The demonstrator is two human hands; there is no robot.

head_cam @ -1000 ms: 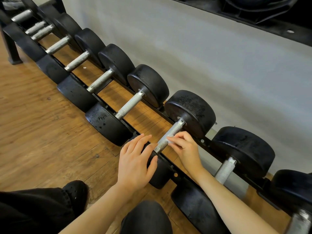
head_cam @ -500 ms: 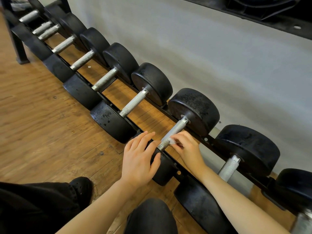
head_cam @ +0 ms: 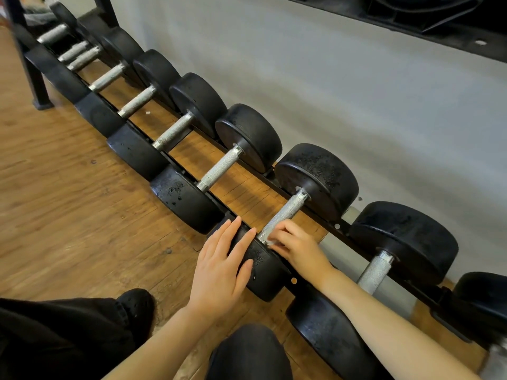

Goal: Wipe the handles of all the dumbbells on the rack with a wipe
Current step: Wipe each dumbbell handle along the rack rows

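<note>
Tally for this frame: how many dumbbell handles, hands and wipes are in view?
Dumbbell handles: 10, the last cut off by the frame edge
Hands, left hand and right hand: 2
Wipe: 1
Total: 13

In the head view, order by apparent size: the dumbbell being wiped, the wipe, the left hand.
1. Dumbbell being wiped
2. Left hand, though it is nearer the camera
3. Wipe, mostly hidden under the right hand
</note>
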